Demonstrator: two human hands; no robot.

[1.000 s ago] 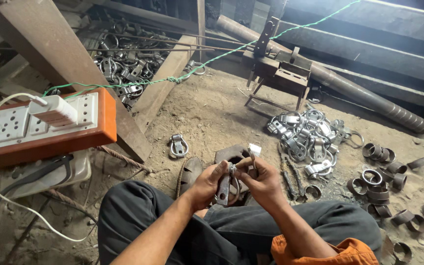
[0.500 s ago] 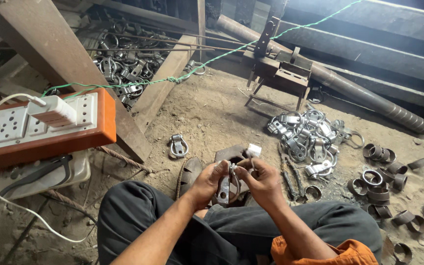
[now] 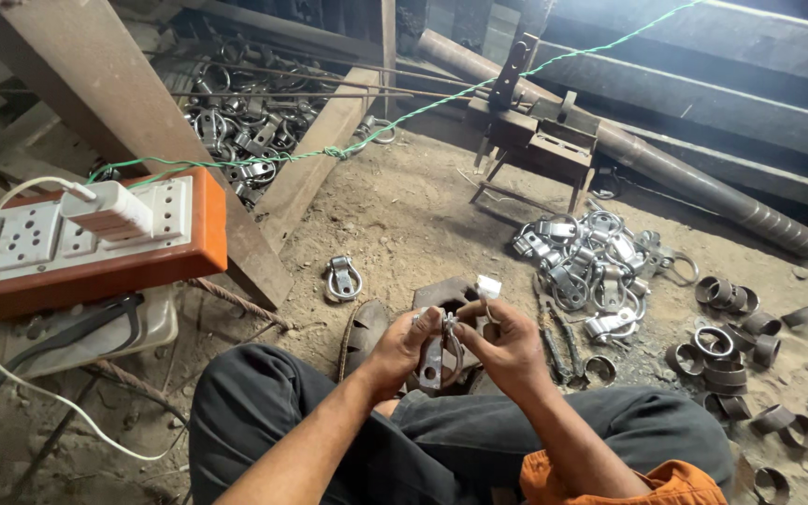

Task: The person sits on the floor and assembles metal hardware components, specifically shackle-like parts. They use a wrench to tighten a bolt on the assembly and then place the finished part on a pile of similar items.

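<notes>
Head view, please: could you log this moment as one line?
left hand: grips metal clamp | right hand: grips same clamp | nearby: clamp pile, rings on dirt floor

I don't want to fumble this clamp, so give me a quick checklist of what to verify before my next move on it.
1. Both hands on the metal clamp: ok, left hand and right hand pinch it.
2. Clamp held clear of the ground: ok, it is above the lap.
3. Ring seated in the clamp: cannot tell, fingers hide it.
4. Pile of finished clamps nearby: ok, on the right-hand side.
5. Loose rings nearby: ok, further right.
</notes>
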